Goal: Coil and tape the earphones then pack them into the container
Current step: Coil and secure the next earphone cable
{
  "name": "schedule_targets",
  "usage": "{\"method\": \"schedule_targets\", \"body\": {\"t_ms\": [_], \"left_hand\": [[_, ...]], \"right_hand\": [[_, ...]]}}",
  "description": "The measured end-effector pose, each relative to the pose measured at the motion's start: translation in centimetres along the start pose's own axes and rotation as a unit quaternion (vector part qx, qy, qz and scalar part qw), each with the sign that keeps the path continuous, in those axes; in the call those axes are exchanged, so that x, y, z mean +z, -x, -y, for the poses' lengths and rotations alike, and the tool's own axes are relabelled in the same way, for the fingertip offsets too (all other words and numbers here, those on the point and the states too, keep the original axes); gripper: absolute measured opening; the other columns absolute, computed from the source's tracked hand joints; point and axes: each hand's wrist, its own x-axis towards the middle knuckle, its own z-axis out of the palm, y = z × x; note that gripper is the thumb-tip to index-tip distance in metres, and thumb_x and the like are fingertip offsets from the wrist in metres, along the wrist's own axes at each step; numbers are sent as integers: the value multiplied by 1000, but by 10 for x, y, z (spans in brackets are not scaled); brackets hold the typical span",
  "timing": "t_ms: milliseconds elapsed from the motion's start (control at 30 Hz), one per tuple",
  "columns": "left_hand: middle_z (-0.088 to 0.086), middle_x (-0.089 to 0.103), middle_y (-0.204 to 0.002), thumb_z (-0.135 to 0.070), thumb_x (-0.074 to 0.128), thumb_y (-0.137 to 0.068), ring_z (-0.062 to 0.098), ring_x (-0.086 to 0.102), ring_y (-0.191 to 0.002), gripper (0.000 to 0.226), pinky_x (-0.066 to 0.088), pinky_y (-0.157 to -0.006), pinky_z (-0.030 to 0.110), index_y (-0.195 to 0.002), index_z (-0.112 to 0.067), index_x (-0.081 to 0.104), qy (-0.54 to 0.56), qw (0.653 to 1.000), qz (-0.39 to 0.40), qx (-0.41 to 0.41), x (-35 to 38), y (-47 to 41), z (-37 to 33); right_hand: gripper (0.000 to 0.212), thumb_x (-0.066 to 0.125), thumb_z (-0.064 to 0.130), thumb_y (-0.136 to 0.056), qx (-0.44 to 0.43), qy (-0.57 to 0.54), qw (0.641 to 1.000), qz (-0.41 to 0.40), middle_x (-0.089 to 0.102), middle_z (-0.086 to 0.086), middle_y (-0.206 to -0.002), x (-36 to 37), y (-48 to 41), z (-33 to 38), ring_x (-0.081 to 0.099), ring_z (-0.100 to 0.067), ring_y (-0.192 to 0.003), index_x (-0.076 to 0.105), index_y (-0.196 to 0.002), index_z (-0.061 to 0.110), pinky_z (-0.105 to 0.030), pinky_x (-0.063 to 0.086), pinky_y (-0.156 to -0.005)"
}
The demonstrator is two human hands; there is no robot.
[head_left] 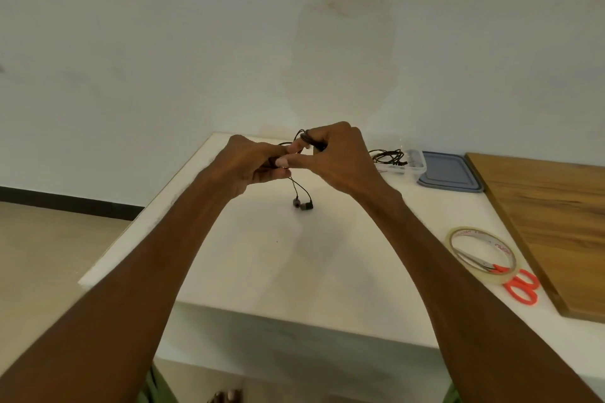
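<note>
Coiling stage, seen from the head camera. The left hand (252,162) is closed around gathered loops of the earphones (302,203), acting as the former. The right hand (340,157) pinches the black cable between thumb and fingertips just beside it, apparently feeding a turn. Both hands are raised above the white desk (262,255), so the two earbuds hang free below, near its surface. The tape roll (481,253) lies over orange-handled scissors (520,286) at the right, within reach for binding. The clear container (401,163), already holding another coiled cable, sits beside its grey lid (450,172), open for packing.
</note>
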Motion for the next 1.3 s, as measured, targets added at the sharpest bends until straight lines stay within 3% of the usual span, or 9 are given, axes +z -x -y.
{"method": "schedule_targets", "body": {"t_ms": [267, 333, 467, 767, 833, 900, 1000, 1133, 1300], "left_hand": [[2, 53, -61, -13, 73, -86, 10, 62, -49, 14, 47, -41, 12, -91, 1, 72, 60, 997, 45, -33, -8, -3, -3], [3, 53, -64, -12, 74, -85, 11, 62, -49, 19, 46, -41, 13, -99, 0, 72, 45, 998, 39, -17, -7, -3, 0], [0, 54, -61, -25, 66, -93, 11, 65, -52, 25, 47, -43, 13, -96, -1, 73, 7, 995, 95, -14, 1, 0, 5], [0, 55, -55, -45, 62, -93, 17, 64, -44, 44, 49, -44, 18, -65, -10, 62, -151, 987, -43, 43, 3, -10, 5], [0, 59, -49, -48, 63, -91, 17, 64, -42, 47, 49, -42, 17, -63, -10, 61, -213, 972, -62, 71, 4, -11, 7], [1, 62, -44, -42, 63, -91, 20, 69, -45, 42, 47, -39, 15, -66, -9, 63, -263, 959, -62, 90, 6, -10, 9], [3, 65, -48, -33, 62, -91, 19, 69, -46, 33, 45, -38, 14, -67, -10, 66, -300, 946, -55, 107, 6, -9, 11], [4, 62, -57, -26, 64, -88, 15, 65, -44, 31, 47, -41, 16, -63, -7, 63, -245, 967, -31, 69, 4, -11, 11], [0, 59, -58, -30, 72, -87, 10, 57, -46, 28, 43, -40, 16, -76, -5, 70, -84, 995, 47, -2, -3, -9, 8]], "right_hand": [[15, 76, 34, -80, 8, 170, 985, 16, 45, 12, -51, -2, 0, -1, 45, -11, -51, 73, -77, 20, -24, 32, -53], [17, 75, 26, -82, 40, 1, 999, -33, 45, 10, -47, -7, -3, 0, 40, -9, -48, 71, -72, 13, -23, 32, -52], [21, 76, 14, -82, 154, -341, 920, -114, 41, 7, -52, -22, -9, -3, 24, -8, -39, 66, -84, -4, -18, 22, -39], [28, 86, 40, -69, 182, -258, 948, -30, 33, 10, -47, -20, -5, -17, 21, -12, -40, 72, -63, 16, -16, 22, -38], [30, 86, 44, -66, 157, -217, 963, -30, 54, 15, -52, -17, -5, -15, 44, -3, -39, 79, -80, 19, -8, 30, -43], [42, 87, 45, -64, 132, -165, 977, -13, 74, 14, -81, -12, -5, -14, 63, 7, -69, 79, -98, 21, -6, 40, -60], [39, 86, 41, -67, 94, -87, 991, 27, 74, 0, -76, -6, -2, -11, 58, -6, -68, 79, -100, 21, -14, 40, -65], [26, 86, 35, -69, 65, -37, 997, 17, 52, 17, -41, -4, -2, -10, 38, -5, -42, 80, -90, 21, -14, 29, -49], [17, 83, 34, -73, 37, 39, 998, -15, 52, 14, -48, -3, -2, -9, 38, -8, -46, 80, -85, 22, -21, 30, -52]]}}
